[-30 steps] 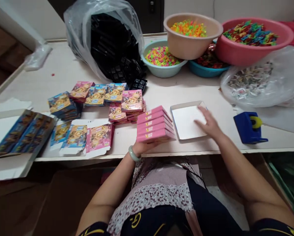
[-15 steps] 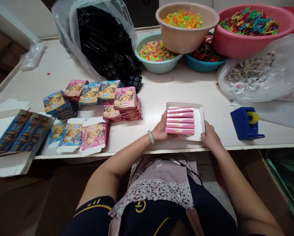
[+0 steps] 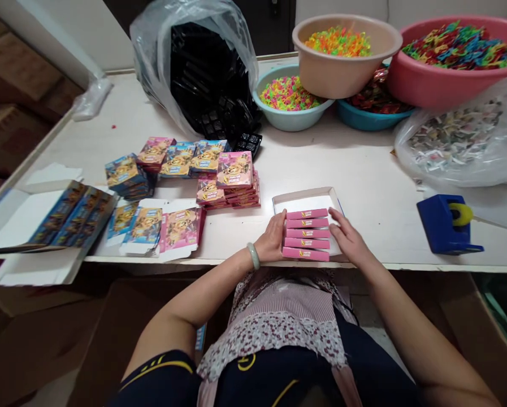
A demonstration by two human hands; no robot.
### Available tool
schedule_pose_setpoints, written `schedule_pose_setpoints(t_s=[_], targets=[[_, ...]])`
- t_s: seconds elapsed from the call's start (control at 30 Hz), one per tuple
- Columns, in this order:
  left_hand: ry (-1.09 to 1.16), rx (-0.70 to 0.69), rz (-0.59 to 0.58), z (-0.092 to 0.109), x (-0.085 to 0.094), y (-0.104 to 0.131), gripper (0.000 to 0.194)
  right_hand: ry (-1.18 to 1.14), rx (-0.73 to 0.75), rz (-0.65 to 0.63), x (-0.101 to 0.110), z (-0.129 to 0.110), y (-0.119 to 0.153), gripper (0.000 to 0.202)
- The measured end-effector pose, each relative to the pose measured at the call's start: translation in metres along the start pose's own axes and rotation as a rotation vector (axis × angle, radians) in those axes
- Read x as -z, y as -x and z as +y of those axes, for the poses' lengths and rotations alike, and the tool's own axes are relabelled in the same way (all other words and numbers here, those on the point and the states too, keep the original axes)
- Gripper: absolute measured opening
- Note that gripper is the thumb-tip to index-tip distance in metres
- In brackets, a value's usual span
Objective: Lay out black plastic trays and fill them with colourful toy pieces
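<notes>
A row of several pink boxes (image 3: 306, 234) stands on edge in an open white carton (image 3: 304, 199) near the table's front edge. My left hand (image 3: 272, 237), a pale bangle on its wrist, presses against the left side of the row. At the right end of the row is my right hand (image 3: 347, 236), fingers spread, the fingertips close to the boxes and thumb low beside them. Stacks of pink boxes (image 3: 235, 169) and blue boxes (image 3: 124, 172) sit to the left, with flat pink packaging (image 3: 179, 230) in front of them.
A blue tape dispenser (image 3: 442, 226) is at the right. Behind are a bag of black trays (image 3: 213, 79), a peach bowl (image 3: 342, 73), a red basin (image 3: 448, 87) and a clear bag of small packets (image 3: 456, 135). A carton of blue boxes (image 3: 28, 217) lies far left.
The carton has turned so its bare part faces the back. My right hand has let go of its right side and moved to the pink boxes. The view has shifted left.
</notes>
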State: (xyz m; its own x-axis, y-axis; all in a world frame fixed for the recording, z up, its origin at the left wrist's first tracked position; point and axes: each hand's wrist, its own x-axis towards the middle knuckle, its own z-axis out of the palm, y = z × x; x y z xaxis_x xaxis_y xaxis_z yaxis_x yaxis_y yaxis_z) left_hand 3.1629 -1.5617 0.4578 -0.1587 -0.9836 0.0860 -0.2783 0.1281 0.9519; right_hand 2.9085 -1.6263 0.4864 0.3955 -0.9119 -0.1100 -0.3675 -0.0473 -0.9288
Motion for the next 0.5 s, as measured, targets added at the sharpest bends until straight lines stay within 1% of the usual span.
schedule_pose_setpoints(t_s=[0.07,0.1,0.13,0.17,0.23,0.27,0.3,0.33,0.4,0.5], targets=[[-0.049,-0.018,-0.089,0.001,0.008,0.015,0.148,-0.282,-0.120,-0.131,-0.015,-0.002,-0.010,0.064],[-0.038,-0.011,-0.129,0.001,0.010,0.024,0.150,-0.388,-0.161,-0.169,-0.020,-0.002,-0.015,0.065],[0.006,0.014,-0.143,0.002,0.010,0.032,0.147,-0.465,-0.191,-0.187,-0.024,-0.001,-0.019,0.066],[0.079,0.055,-0.125,0.002,0.008,0.038,0.139,-0.513,-0.219,-0.194,-0.028,-0.001,-0.022,0.067],[0.258,0.147,0.009,0.002,-0.003,0.044,0.112,-0.543,-0.290,-0.217,-0.033,-0.003,-0.023,0.069],[0.331,0.176,0.090,0.003,-0.010,0.043,0.101,-0.547,-0.330,-0.227,-0.035,-0.005,-0.021,0.070],[0.385,0.193,0.159,0.004,-0.017,0.040,0.093,-0.551,-0.363,-0.226,-0.039,-0.007,-0.018,0.071],[0.425,0.203,0.202,0.006,-0.022,0.035,0.089,-0.555,-0.385,-0.208,-0.042,-0.009,-0.014,0.072],[0.483,0.227,0.211,0.011,-0.026,0.022,0.086,-0.558,-0.395,-0.141,-0.051,-0.013,-0.004,0.074],[0.491,0.277,0.140,0.020,-0.018,0.006,0.085,-0.562,-0.376,-0.076,-0.063,-0.015,0.007,0.075]])
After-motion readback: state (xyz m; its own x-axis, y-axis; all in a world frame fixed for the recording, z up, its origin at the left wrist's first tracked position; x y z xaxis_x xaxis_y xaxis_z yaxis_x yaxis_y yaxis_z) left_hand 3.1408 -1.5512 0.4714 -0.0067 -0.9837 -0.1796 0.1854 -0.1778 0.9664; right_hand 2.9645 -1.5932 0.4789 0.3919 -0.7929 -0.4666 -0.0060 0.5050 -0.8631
